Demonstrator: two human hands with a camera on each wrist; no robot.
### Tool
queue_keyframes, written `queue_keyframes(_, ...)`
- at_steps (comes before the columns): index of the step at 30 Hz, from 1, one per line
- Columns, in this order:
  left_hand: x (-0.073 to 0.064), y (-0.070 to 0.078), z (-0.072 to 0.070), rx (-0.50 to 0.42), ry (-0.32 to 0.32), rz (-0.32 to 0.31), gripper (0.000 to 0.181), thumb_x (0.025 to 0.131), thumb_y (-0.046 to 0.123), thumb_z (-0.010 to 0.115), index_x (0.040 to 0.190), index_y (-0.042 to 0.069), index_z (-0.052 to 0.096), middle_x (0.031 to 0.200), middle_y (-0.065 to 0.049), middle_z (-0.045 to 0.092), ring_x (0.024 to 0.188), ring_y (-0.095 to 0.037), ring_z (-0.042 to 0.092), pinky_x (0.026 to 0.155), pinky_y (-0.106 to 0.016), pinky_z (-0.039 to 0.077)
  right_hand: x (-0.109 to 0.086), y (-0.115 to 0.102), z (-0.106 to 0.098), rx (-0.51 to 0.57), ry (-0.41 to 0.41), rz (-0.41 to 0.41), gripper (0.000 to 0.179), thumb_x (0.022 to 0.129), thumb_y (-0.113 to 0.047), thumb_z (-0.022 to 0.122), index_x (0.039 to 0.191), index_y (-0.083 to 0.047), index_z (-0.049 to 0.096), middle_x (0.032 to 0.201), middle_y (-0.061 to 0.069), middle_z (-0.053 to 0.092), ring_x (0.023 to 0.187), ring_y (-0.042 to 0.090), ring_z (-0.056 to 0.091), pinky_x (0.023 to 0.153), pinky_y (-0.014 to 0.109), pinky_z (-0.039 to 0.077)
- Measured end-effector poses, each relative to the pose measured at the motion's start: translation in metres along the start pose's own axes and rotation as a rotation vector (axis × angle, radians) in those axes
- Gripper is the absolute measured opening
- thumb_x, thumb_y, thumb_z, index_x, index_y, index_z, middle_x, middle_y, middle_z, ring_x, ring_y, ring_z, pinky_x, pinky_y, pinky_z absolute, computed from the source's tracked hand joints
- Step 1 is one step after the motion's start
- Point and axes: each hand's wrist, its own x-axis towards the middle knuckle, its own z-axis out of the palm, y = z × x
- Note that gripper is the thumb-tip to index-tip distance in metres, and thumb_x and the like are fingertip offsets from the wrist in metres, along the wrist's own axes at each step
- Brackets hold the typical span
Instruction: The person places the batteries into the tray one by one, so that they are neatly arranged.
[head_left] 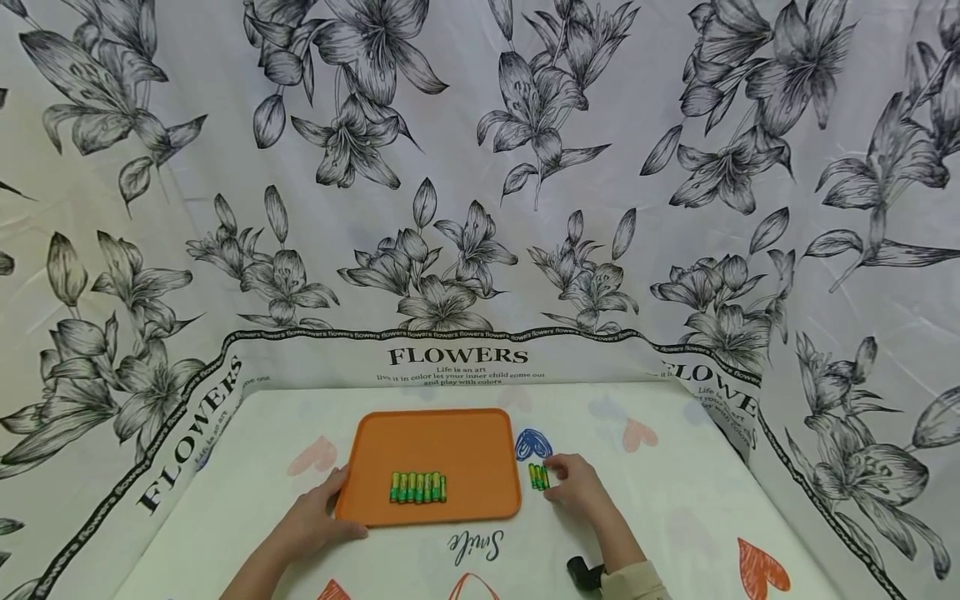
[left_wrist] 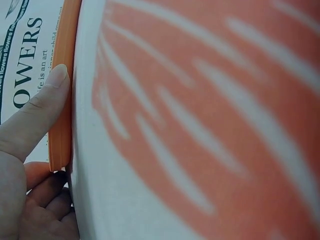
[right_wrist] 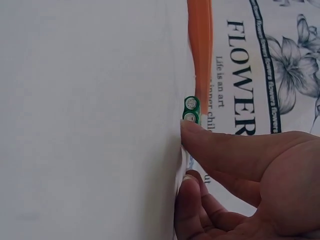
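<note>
An orange tray point(head_left: 442, 437) lies on the tablecloth, with several green-and-yellow batteries point(head_left: 417, 488) side by side in its lower middle. My left hand point(head_left: 318, 515) grips the tray's near left corner. In the left wrist view the thumb point(left_wrist: 52, 87) lies against the tray's edge point(left_wrist: 62, 115), and the other fingers curl at the corner. Just right of the tray stands a small group of batteries point(head_left: 535, 477). My right hand point(head_left: 576, 483) pinches the rightmost one between thumb and fingers. Two round battery ends point(right_wrist: 191, 104) show beyond the thumb in the right wrist view.
A white tablecloth point(head_left: 645, 517) printed with hearts and the word Smile covers the table. Flower-printed cloth point(head_left: 450, 367) rises behind it and on both sides. A small black object point(head_left: 583, 573) is beside the right wrist, near the sleeve point(head_left: 636, 582).
</note>
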Motion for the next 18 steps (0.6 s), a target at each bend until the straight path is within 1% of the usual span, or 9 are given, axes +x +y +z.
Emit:
queue_keyframes(4, -0.0015, -0.0015, 0.0006, -0.010, 0.006, 0.022, 0.127, 0.062, 0.053, 0.092, 0.159, 0.004, 0.027, 0.162, -0.029, 0.023, 0.149, -0.049, 0.022, 0.116, -0.067, 0.026, -0.0015, -0.0002, -0.0019, -0.009, 0.012, 0.003, 0.046, 0.071, -0.002, 0.087, 0.114, -0.004, 0.070, 0.105, 0.008, 0.067, 0.097, 0.023, 0.061, 0.087, 0.045, 0.054)
queue_keyframes(6, -0.0018, -0.0020, 0.0012, -0.015, 0.010, 0.030, 0.127, 0.062, 0.053, 0.092, 0.159, 0.003, 0.027, 0.162, -0.029, 0.023, 0.150, -0.048, 0.021, 0.116, -0.067, 0.026, -0.0023, -0.0007, -0.0037, 0.013, 0.023, 0.017, 0.046, 0.070, -0.002, 0.087, 0.113, -0.003, 0.070, 0.102, 0.007, 0.068, 0.095, 0.022, 0.063, 0.086, 0.043, 0.055)
queue_keyframes(11, -0.0017, -0.0021, 0.0017, -0.026, 0.013, 0.025, 0.128, 0.061, 0.055, 0.092, 0.159, 0.003, 0.027, 0.162, -0.028, 0.022, 0.150, -0.048, 0.021, 0.116, -0.067, 0.025, -0.0043, -0.0011, -0.0072, 0.147, 0.040, 0.025, 0.047, 0.070, 0.004, 0.085, 0.113, 0.002, 0.068, 0.098, 0.007, 0.070, 0.089, 0.019, 0.068, 0.079, 0.038, 0.059)
queue_keyframes(14, -0.0019, -0.0017, 0.0015, -0.023, 0.015, 0.026, 0.129, 0.060, 0.055, 0.092, 0.159, 0.004, 0.027, 0.162, -0.028, 0.023, 0.150, -0.048, 0.021, 0.116, -0.068, 0.024, -0.0051, -0.0013, -0.0074, 0.220, 0.035, 0.000, 0.048, 0.071, 0.007, 0.083, 0.116, 0.004, 0.067, 0.099, 0.009, 0.071, 0.088, 0.020, 0.071, 0.078, 0.037, 0.060)
queue_keyframes(18, -0.0019, -0.0012, 0.0005, -0.028, 0.014, 0.026, 0.129, 0.060, 0.055, 0.092, 0.159, 0.004, 0.027, 0.162, -0.027, 0.023, 0.150, -0.048, 0.021, 0.116, -0.068, 0.024, -0.0057, -0.0062, -0.0067, 0.277, 0.024, -0.046, 0.048, 0.072, 0.008, 0.081, 0.118, 0.005, 0.066, 0.100, 0.012, 0.072, 0.088, 0.022, 0.071, 0.077, 0.036, 0.061)
